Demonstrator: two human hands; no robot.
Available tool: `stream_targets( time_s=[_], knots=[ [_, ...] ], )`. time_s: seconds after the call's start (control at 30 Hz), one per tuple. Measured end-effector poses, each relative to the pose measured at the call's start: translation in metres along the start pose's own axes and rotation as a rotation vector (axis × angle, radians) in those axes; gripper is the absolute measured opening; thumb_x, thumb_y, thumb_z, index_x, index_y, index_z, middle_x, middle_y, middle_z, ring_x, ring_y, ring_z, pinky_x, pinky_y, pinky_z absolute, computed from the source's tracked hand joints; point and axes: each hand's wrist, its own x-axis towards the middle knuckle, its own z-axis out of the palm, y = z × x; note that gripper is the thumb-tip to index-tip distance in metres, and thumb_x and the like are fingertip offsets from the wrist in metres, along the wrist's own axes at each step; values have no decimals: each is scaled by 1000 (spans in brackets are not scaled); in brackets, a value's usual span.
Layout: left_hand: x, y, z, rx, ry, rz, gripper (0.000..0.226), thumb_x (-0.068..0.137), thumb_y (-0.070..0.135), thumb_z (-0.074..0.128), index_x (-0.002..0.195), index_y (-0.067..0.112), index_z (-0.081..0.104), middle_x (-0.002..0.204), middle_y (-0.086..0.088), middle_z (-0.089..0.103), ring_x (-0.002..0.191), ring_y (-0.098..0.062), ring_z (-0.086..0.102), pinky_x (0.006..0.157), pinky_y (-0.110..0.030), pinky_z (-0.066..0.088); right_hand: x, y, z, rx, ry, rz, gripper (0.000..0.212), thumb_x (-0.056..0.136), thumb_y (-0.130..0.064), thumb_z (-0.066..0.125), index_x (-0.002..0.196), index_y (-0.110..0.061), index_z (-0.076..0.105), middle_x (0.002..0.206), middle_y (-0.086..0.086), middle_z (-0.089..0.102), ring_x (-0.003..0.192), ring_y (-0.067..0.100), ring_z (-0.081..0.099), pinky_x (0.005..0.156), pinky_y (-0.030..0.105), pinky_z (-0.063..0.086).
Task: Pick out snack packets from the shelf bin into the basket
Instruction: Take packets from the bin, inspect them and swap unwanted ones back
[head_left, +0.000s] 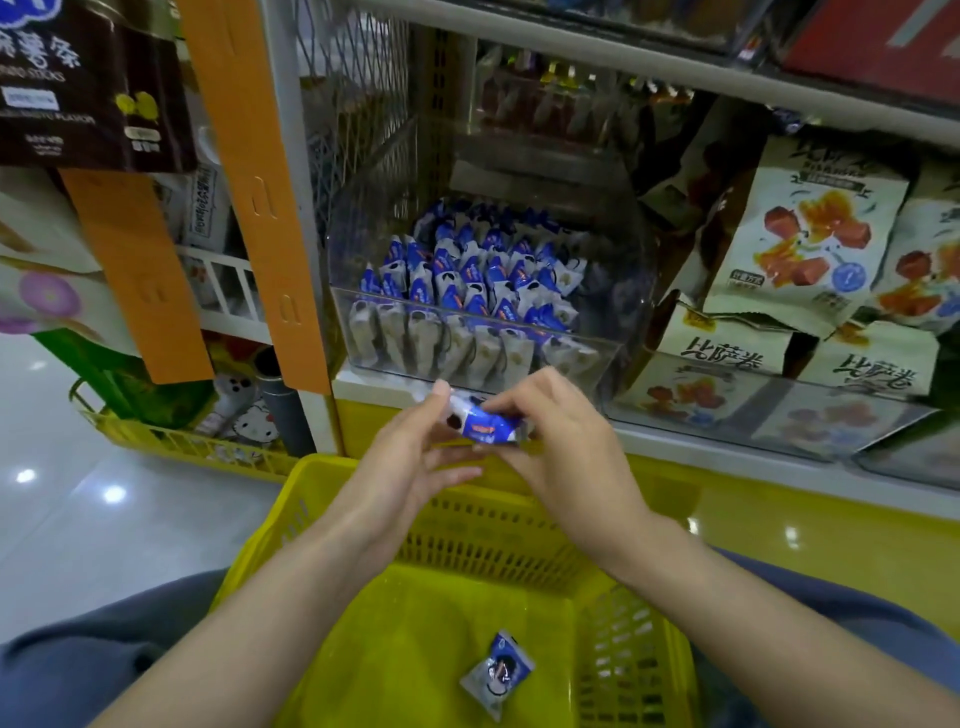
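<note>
Snack packet (485, 423) pinched by left hand (415, 452) and right hand (563, 441) hangs over the yellow basket (322, 470) — releasing both together should land it inside.

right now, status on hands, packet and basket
Left hand and right hand pinch one blue packet over the yellow basket. A second packet already lies inside. Nothing between hands and basket.
</note>
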Motion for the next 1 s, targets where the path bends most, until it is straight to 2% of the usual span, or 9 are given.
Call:
stream_targets(
  time_s=[0.13,0.23,0.3,0.43,0.5,0.67,0.77,0.87,1.0],
  knots=[
    [-1,1,0,-56,85,74,26,93,29,49,99,9,66,86,-7,73,78,-15,69,65,-29,56,-8,-6,3,-200,-51,-230,34,69,-6,76,102,-10,69,89,6,62,79,24,59,55,31,49],
    [0,3,-1,-22,183,62,28,97,23,44,108,5,62,87,-9,73,74,-15,70,63,-29,57,-8,-8,4,-198,-82,-302,27,77,-17,72,103,-10,70,91,8,65,78,25,60,49,34,50],
    [-1,3,-1,8,203,86,30,97,22,44,111,2,61,91,-11,72,74,-15,69,61,-25,57,-8,-7,4,-133,-116,-295,27,84,-29,60,103,-12,71,94,6,65,82,22,60,56,33,51],
    [0,5,-2,-14,206,124,30,95,22,46,117,4,57,105,-14,69,86,-18,69,74,-31,58,-10,-7,9,218,-117,86,41,93,-41,41,127,-20,50,118,-7,47,112,3,45,91,21,42],
    [0,4,0,0,174,122,28,94,23,48,115,7,59,103,-9,70,85,-13,69,75,-29,57,-8,-2,13,321,-109,300,43,93,-39,42,131,-20,43,120,-10,45,113,0,44,97,21,40],
    [-2,-1,2,139,115,173,22,92,20,51,110,13,61,97,-2,71,85,-9,68,72,-21,54,-2,2,15,877,-224,652,12,92,-11,52,102,-12,59,100,9,63,72,3,61,64,17,55],
    [-2,1,-1,248,106,225,22,88,20,58,109,17,60,98,0,71,90,-10,67,77,-22,53,-4,5,12,754,-166,588,10,90,-14,56,95,-22,59,100,3,66,77,8,63,61,18,53],
    [-3,6,0,391,124,361,10,87,22,60,95,17,62,89,4,68,80,-3,63,68,-12,49,-5,9,6,561,-162,496,10,90,-22,57,96,-30,59,99,-7,67,90,12,62,72,27,53],
    [-2,9,0,512,139,480,15,91,16,53,79,10,60,65,10,61,61,4,55,57,-10,44,-7,11,1,432,-168,393,14,91,-26,55,103,-29,59,101,-13,63,90,-2,57,73,17,49]
  ],
)
